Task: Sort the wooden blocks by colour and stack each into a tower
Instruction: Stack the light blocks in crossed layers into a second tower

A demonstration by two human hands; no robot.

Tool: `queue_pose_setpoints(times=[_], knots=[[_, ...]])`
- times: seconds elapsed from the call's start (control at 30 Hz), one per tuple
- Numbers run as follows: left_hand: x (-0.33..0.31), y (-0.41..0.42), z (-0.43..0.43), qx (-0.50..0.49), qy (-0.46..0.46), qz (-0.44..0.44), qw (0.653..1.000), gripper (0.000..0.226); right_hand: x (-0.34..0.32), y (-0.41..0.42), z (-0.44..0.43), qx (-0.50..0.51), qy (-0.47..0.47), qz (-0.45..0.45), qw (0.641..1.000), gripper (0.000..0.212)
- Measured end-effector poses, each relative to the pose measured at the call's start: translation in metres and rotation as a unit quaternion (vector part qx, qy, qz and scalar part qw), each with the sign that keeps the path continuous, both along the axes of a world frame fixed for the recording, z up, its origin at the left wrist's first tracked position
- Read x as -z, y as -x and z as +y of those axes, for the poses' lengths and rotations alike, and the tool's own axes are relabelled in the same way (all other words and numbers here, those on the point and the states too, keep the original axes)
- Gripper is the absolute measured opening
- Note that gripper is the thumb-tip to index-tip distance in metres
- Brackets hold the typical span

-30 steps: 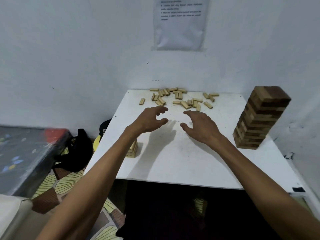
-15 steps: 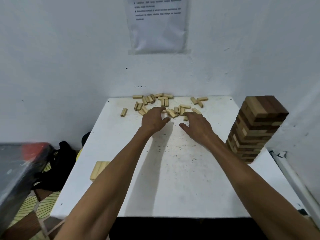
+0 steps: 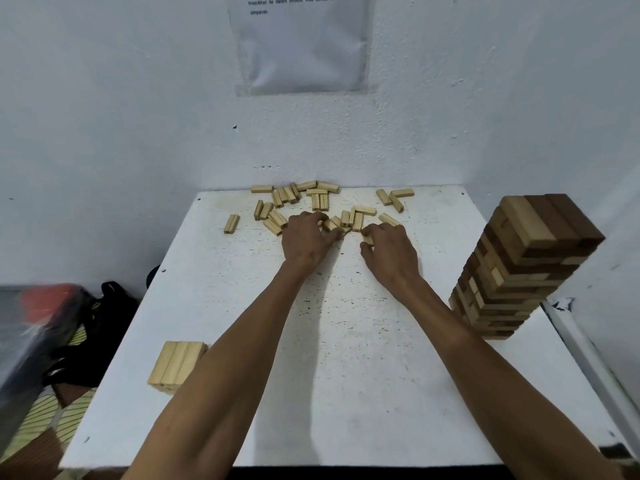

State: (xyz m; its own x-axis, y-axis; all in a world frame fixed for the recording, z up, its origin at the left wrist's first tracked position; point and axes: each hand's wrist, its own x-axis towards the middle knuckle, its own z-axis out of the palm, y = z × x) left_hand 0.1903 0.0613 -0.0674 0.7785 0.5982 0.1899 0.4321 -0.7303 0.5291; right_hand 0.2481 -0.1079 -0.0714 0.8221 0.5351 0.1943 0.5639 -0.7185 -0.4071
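Several loose light wooden blocks (image 3: 313, 199) lie scattered along the far edge of the white table (image 3: 346, 375). My left hand (image 3: 304, 239) reaches into the pile, its fingers curled round a light block (image 3: 330, 225). My right hand (image 3: 391, 249) is just beside it, pinching another light block (image 3: 367, 239) between thumb and fingers. A short stack of light blocks (image 3: 176, 365) stands at the table's near left edge. A tall tower of mixed dark and light blocks (image 3: 519, 265) rises at the right edge.
A white wall with a taped paper sheet (image 3: 301, 43) backs the table. To the left, below the table, are a dark bag (image 3: 104, 320), a grey surface with an orange object (image 3: 41, 299) and patterned floor tiles.
Both hands moved forward from mid-table into the far pile and closed their fingers on light blocks. The camera tilted down, bringing the near left stack into full view.
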Motion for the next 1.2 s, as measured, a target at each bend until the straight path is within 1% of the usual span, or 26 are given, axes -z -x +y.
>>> queue_pose_setpoints(times=[0.17, 0.27, 0.33, 0.4, 0.47, 0.57, 0.7, 0.87, 0.97, 1.03, 1.1, 1.2], knots=[[-0.007, 0.011, -0.005, 0.004, 0.060, -0.006, 0.998, 0.048, 0.001, 0.015, -0.010, 0.001, -0.029, -0.022, 0.999, 0.023], [-0.008, 0.019, -0.011, 0.003, 0.133, -0.039, 0.990, 0.043, 0.001, 0.027, -0.020, -0.003, -0.041, -0.031, 0.999, 0.023], [-0.009, 0.026, -0.017, -0.003, 0.160, -0.065, 0.985, 0.035, 0.001, 0.034, -0.025, -0.004, -0.045, -0.028, 0.999, 0.023], [-0.010, 0.034, -0.023, -0.005, 0.152, -0.075, 0.986, 0.024, 0.000, 0.042, -0.033, -0.007, -0.052, -0.016, 0.998, 0.023], [-0.012, 0.047, -0.032, 0.001, 0.154, -0.075, 0.985, 0.021, -0.001, 0.051, -0.042, -0.015, -0.064, -0.006, 0.998, 0.024], [-0.016, 0.076, -0.045, 0.020, 0.183, -0.083, 0.979, 0.030, -0.003, 0.069, -0.055, -0.027, -0.086, 0.004, 0.996, 0.028], [-0.016, 0.129, -0.070, 0.047, 0.225, -0.107, 0.967, 0.043, -0.006, 0.104, -0.079, -0.023, -0.107, 0.024, 0.994, 0.028], [-0.015, 0.185, -0.101, 0.077, 0.264, -0.121, 0.954, 0.037, -0.005, 0.148, -0.108, -0.053, -0.097, 0.036, 0.993, 0.030], [-0.012, 0.194, -0.105, 0.066, 0.236, -0.108, 0.963, 0.033, 0.000, 0.161, -0.116, -0.066, -0.093, 0.032, 0.993, 0.033], [-0.011, 0.195, -0.102, 0.054, 0.232, -0.110, 0.965, 0.026, 0.002, 0.163, -0.117, -0.078, -0.092, 0.023, 0.992, 0.032], [-0.010, 0.195, -0.098, 0.033, 0.246, -0.130, 0.960, 0.020, 0.003, 0.162, -0.117, -0.095, -0.097, 0.017, 0.991, 0.029], [-0.009, 0.194, -0.094, -0.015, 0.252, -0.171, 0.952, 0.017, 0.004, 0.160, -0.115, -0.129, -0.103, 0.012, 0.986, 0.025]])
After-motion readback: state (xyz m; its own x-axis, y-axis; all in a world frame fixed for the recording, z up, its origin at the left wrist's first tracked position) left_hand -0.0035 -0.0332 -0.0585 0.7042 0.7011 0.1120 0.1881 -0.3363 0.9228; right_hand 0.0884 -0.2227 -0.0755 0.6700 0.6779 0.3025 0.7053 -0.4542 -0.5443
